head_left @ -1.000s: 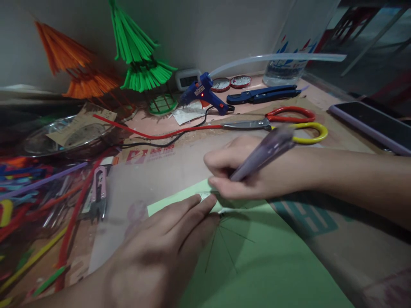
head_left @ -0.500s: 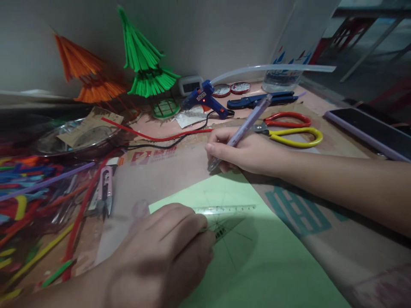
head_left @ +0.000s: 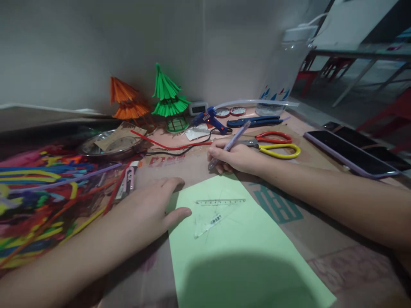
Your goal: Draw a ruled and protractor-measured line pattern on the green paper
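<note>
A light green sheet of paper (head_left: pixel 244 252) lies on the cardboard-covered table, with thin pencil lines near its top. On those lines rests a clear triangular ruler (head_left: pixel 215 219), untouched by either hand. My left hand (head_left: pixel 163 201) is at the paper's left edge, thumb and fingers apart, holding nothing. Just above the sheet's top corner, my right hand (head_left: pixel 227 157) grips a purple pen (head_left: pixel 236 137), its tip pointing down to the left.
Scissors with red and yellow handles (head_left: pixel 279 149) lie beyond my right hand. Behind are a blue glue gun (head_left: pixel 210 120), green (head_left: pixel 168 96) and orange (head_left: pixel 126 96) pipe-cleaner towers and a bottle (head_left: pixel 278 68). Colourful pipe cleaners (head_left: pixel 38 192) lie left, a phone (head_left: pixel 349 154) right.
My left hand has let go of the ruler and moved left, its fingers now spread. The view has shifted, showing more of the paper. My right hand still holds the pen.
</note>
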`<move>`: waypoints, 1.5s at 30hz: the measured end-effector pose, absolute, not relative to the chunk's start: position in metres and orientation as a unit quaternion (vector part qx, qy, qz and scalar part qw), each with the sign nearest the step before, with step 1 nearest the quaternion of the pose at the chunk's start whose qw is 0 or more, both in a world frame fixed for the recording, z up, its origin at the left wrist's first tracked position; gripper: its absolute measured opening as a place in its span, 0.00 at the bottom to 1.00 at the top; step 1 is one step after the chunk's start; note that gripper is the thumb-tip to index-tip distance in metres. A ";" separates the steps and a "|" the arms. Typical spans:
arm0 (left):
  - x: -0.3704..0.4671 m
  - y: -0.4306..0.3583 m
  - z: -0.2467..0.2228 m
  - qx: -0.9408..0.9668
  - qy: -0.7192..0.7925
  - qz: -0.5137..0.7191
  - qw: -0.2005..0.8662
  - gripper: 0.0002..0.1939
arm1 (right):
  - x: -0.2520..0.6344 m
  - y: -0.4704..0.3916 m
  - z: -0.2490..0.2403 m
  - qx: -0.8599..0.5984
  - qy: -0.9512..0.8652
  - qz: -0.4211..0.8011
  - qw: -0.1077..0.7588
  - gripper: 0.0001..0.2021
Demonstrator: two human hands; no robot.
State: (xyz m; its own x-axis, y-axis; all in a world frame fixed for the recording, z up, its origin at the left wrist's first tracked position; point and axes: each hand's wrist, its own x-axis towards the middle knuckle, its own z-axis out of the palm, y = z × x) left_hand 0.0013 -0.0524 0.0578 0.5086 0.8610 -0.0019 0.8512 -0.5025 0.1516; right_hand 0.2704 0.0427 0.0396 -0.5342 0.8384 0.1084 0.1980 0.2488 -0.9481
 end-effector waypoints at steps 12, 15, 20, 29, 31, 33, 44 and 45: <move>0.014 -0.005 0.067 0.910 0.403 0.087 0.035 0.12 | 0.276 0.043 0.039 -0.331 -0.773 0.450 0.300 0.30; 0.028 0.012 0.071 0.928 0.360 0.092 0.031 0.07 | 0.280 0.042 0.042 -0.328 -0.791 0.429 0.288 0.26; 0.053 0.024 0.074 0.943 0.306 0.131 0.031 0.10 | 0.279 0.034 0.056 -0.334 -0.820 0.389 0.255 0.16; 0.043 -0.058 0.064 0.951 0.267 0.149 0.040 0.07 | 0.275 0.019 0.056 -0.339 -0.845 0.361 0.201 0.09; 0.039 -0.076 0.054 0.962 0.235 0.125 0.058 0.09 | 0.276 0.018 0.056 -0.331 -0.850 0.363 0.192 0.09; 0.037 -0.083 0.044 0.962 0.226 0.139 0.063 0.12 | 0.277 0.018 0.056 -0.321 -0.859 0.354 0.183 0.09; 0.039 -0.075 0.026 0.944 0.317 0.094 -0.020 0.12 | 0.286 0.013 0.070 -0.344 -0.871 0.287 0.200 0.10; 0.039 -0.076 0.027 0.943 0.324 0.078 -0.005 0.12 | 0.291 0.008 0.072 -0.342 -0.872 0.285 0.204 0.11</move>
State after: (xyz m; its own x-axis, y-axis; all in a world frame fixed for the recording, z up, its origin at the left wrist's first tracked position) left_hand 0.0387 -0.0756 0.0273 0.7780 0.6099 0.1509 0.6115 -0.7902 0.0408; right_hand 0.2910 0.0082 0.0715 -0.6829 0.7126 0.1608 0.4800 0.6036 -0.6366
